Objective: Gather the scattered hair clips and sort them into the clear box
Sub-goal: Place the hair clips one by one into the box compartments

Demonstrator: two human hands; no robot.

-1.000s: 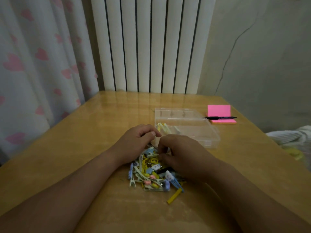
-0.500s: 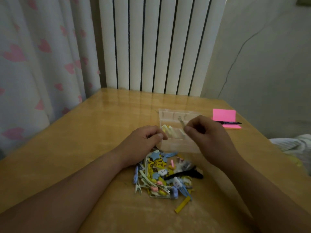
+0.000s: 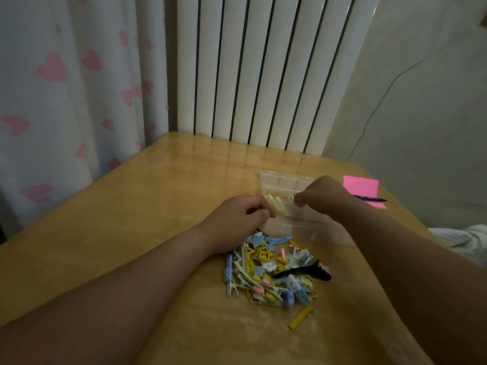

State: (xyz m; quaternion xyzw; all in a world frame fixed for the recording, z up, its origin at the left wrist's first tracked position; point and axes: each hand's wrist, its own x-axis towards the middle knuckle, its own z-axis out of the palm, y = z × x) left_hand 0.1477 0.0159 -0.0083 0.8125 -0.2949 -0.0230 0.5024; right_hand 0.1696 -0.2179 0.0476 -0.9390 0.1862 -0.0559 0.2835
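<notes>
One clip (image 3: 290, 197) pinched by right hand (image 3: 325, 194) over clear box (image 3: 279, 180); left hand (image 3: 234, 219) grasp unclear.

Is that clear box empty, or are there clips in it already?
Not empty: pale yellow clips lie in a left compartment of the clear box; its far compartments look bare.

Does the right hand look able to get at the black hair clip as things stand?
Likely yes: the black hair clip lies uncovered atop the pile, near the right hand, though its fingers seem to pinch a small clip over the clear box.
</notes>
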